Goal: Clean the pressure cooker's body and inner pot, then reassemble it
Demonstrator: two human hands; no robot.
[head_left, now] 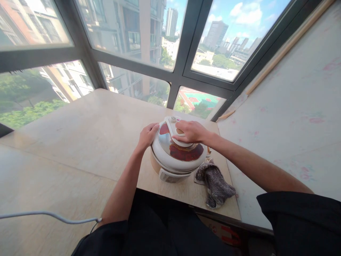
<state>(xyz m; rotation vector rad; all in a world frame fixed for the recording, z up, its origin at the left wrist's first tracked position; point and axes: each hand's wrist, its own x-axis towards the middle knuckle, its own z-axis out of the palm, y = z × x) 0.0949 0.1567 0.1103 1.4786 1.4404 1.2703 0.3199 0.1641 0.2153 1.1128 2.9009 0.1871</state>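
An electric pressure cooker (176, 167) with a white lid (160, 149) and red patterned patches stands on the pale surface in front of me. A round valve (173, 119) sits on top of the white lid handle (170, 128). My right hand (191, 131) is closed around this handle, with its fingers curled over it. On the lid's left rim, my left hand (148, 136) holds the cooker's side; some of its fingers are hidden behind the rim. Beside the cooker, at its lower right, lies a crumpled grey-brown cloth (216, 183).
The cooker rests on a wide window ledge (80, 131) below dark-framed windows (183, 42). A flowered wall (287, 124) bounds the right side. A pale cable (53, 214) runs across the lower left. Below the ledge, at lower right, a red-marked box (226, 233) shows.
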